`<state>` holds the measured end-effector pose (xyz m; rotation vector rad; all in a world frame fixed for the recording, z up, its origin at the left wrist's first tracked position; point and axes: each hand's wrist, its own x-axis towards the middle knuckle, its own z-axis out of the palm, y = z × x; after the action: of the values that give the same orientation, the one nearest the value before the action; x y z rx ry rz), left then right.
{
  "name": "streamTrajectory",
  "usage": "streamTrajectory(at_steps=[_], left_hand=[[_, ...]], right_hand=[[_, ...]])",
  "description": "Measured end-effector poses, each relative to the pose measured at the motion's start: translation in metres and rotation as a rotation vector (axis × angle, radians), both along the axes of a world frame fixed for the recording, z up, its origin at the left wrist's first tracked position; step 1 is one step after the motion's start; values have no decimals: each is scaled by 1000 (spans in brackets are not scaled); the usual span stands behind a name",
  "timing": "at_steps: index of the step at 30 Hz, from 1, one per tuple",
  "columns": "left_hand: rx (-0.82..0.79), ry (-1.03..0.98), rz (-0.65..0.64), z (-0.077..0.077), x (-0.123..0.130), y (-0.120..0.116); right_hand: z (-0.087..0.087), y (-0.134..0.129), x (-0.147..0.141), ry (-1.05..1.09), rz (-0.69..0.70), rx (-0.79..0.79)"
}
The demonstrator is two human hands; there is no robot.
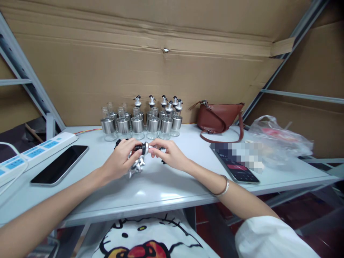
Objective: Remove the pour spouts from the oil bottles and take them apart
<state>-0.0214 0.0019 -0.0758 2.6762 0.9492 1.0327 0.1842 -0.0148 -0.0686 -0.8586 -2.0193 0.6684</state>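
My left hand (120,160) is closed around the black ribbed end of a pourer spout (146,148), which lies sideways above the table. From the other side, my right hand (170,154) pinches the spout's thin silver end. Several loose silver and black spouts (139,164) lie on the table beneath and beside my left hand, partly hidden by it. Behind my hands stand several glass bottles with steel sleeves (138,125). Those at the back right carry silver and black spouts (152,100); others at the left have bare necks.
A white power strip (34,152) and a dark phone (60,165) lie at the left of the grey table (172,193). At the right are a brown handbag (215,116), another phone (236,166) and a clear plastic bag (279,139). Cardboard (134,71) stands behind.
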Motion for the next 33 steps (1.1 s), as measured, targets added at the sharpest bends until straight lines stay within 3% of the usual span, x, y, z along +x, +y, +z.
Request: streamTrajectory(at_steps=[6, 10, 14, 28, 33], left_hand=[[24, -8, -13, 0, -1, -1], [-20, -24, -15, 2, -1, -2], [-156, -48, -15, 6, 1, -3], [-532, -193, -127, 10, 7, -6], [-748, -271, -149, 11, 10, -7]], right_hand=[[0, -1, -1, -29, -19, 78], [-3, -2, -1, -56, -31, 225], [-7, 1, 1, -107, -45, 365], [-9, 2, 2, -143, -16, 521], [-7, -1, 1, -182, -37, 616]])
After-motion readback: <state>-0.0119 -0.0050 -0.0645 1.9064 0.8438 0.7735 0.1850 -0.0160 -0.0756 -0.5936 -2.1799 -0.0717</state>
